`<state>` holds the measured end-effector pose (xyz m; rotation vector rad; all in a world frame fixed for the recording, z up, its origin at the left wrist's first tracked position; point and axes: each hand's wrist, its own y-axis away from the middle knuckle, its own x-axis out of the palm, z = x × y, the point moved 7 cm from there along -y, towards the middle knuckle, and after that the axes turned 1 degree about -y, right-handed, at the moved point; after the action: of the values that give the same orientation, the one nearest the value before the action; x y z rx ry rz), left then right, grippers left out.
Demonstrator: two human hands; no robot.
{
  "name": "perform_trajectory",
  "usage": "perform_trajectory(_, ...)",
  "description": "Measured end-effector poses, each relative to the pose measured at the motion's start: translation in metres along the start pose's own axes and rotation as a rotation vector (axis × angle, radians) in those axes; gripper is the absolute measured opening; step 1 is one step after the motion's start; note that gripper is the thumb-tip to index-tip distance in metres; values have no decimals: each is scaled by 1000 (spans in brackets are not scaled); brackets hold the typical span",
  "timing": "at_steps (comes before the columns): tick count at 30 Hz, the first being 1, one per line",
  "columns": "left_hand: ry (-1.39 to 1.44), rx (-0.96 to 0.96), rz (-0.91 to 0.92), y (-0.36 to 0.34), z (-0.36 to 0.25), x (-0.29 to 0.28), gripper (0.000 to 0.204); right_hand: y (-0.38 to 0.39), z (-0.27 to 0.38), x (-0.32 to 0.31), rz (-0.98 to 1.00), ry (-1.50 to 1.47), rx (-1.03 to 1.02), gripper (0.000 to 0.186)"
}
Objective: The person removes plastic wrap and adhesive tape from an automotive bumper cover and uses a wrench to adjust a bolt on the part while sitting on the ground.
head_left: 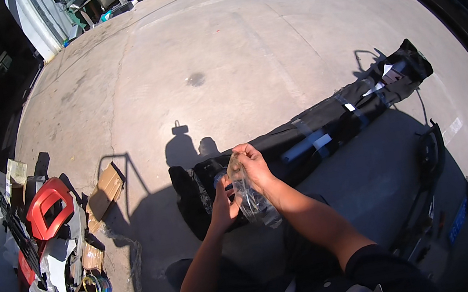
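- Head view: right hand [255,166] pinches clear film [249,202] above a black bundle [329,124], masking part of it; left hand [223,204], partly hidden, meets the film, grip unclear.
- Dark car [462,21], right, cropped; scrap [60,261], left, tangled.

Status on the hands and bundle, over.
Right hand pinching clear plastic, left hand beside it. Long black bundle on ground. Clutter off left, apart from hands.
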<state>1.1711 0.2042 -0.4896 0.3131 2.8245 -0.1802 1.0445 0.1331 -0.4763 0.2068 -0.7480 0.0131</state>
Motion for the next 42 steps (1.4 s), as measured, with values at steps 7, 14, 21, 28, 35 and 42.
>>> perform_trajectory(7, -133, -22, 129, 3, 4, -6, 33, 8, -8, 20, 166, 13, 163, 22)
perform_trajectory(14, -256, -259, 129, -1, -7, -32, 18, 10, 21, 25, 170, 779, -296, 19)
perform_trajectory(21, 132, -250, 180, 5, -2, -35, 21, 32, 27, 50, 169, 1500, -607, 29)
perform_trajectory(28, -320, -235, 67, 5, -39, -32, 26, 18, 19, 33, 149, 1304, -626, 17)
perform_trajectory(35, -567, -68, -242, 1, -59, -74, 14, -1, 0, 10, 161, 806, -216, 19)
perform_trajectory(42, -700, 107, -444, -1, -68, -77, 9, 55, -59, 68, 592, 561, 195, 44)
